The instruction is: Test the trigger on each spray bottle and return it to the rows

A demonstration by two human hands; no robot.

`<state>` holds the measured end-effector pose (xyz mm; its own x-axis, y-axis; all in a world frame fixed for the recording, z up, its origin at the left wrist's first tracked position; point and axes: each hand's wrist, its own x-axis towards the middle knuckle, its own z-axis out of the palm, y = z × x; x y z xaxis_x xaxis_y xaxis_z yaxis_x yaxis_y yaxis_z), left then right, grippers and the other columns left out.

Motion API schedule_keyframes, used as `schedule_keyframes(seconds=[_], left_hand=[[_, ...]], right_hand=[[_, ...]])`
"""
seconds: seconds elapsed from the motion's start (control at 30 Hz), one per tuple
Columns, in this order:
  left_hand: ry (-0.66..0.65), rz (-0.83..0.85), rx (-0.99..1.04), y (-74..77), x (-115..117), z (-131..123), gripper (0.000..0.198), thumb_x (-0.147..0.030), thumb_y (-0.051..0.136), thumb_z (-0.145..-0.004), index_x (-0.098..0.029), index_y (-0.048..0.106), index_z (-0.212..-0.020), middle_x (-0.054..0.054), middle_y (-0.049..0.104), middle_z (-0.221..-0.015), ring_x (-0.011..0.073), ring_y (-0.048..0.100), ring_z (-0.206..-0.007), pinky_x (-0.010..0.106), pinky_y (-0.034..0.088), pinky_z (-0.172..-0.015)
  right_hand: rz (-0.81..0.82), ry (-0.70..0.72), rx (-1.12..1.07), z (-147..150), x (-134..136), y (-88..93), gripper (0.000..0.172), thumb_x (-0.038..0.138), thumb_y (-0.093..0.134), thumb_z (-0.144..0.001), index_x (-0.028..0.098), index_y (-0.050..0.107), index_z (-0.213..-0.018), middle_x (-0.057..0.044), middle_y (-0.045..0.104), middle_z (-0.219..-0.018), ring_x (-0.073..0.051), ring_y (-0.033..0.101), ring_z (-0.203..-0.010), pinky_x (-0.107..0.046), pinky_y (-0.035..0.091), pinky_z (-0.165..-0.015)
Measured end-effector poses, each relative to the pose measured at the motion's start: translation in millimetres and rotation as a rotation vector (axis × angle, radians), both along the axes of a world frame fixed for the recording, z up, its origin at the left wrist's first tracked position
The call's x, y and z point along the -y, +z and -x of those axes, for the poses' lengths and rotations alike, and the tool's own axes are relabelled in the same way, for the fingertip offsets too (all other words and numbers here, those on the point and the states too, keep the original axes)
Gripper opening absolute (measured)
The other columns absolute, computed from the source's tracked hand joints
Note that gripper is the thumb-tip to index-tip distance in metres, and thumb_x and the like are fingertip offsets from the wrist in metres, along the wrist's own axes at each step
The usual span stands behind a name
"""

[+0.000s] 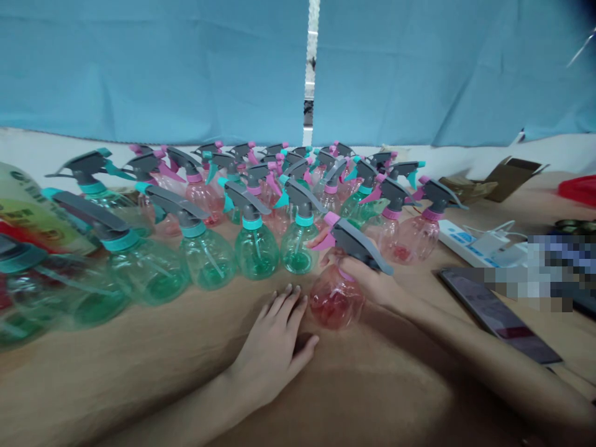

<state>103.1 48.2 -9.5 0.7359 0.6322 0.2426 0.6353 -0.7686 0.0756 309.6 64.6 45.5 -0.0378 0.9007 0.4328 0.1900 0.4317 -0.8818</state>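
Observation:
My right hand (367, 276) is wrapped round the neck of a spray bottle (336, 304) with a clear red-pink round body and a grey and pink trigger head. The bottle is close to upright, low over the table or standing on it; I cannot tell which. My left hand (274, 347) lies palm down on the table, fingers stretched out, just left of that bottle and not holding anything. Beyond my left fingertips stand green spray bottles (257, 251) with grey and turquoise heads. Right behind my right hand are pink spray bottles (421, 236).
Rows of more pink and green spray bottles fill the back of the wooden table (186, 372). At right lie a phone (500, 316), a white power strip (475, 245) with a plug, and an open cardboard box (514, 179). A printed bag (41, 214) stands at left; blue cloth (162, 68) hangs behind.

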Motion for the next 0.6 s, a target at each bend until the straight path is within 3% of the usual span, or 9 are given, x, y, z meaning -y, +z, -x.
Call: schedule_keyframes(seconds=[0.27,0.37,0.6], left_hand=[[0.002,-0.003,0.01,-1.4,0.6,0.8,0.051,-0.039,0.048,-0.091,-0.008,0.046,-0.131,0.017,0.047,-0.139,0.0309,0.041,-0.129,0.048,0.036,-0.103],[0.005,-0.003,-0.005,-0.2,0.5,0.4,0.052,-0.039,0.05,-0.091,-0.006,0.047,-0.131,0.018,0.048,-0.138,0.0313,0.042,-0.129,0.048,0.036,-0.103],[-0.001,-0.022,0.005,-1.6,0.4,0.9,0.051,-0.04,0.049,-0.091,-0.007,0.047,-0.131,0.017,0.048,-0.139,0.0308,0.041,-0.129,0.048,0.036,-0.104]], right_hand=[[-0.06,-0.034,0.095,5.1,4.2,17.3,0.018,0.017,0.051,-0.072,0.026,0.061,-0.084,0.002,0.061,-0.074,-0.017,0.056,-0.068,-0.031,0.047,-0.069],[-0.103,-0.007,0.108,5.6,6.0,22.3,0.014,0.017,0.05,-0.071,0.027,0.057,-0.078,0.002,0.061,-0.079,-0.017,0.055,-0.069,-0.029,0.045,-0.064],[-0.088,-0.031,0.15,3.5,6.5,22.8,0.006,0.02,0.049,-0.07,0.025,0.049,-0.066,0.001,0.045,-0.063,-0.015,0.041,-0.057,-0.028,0.038,-0.053]])
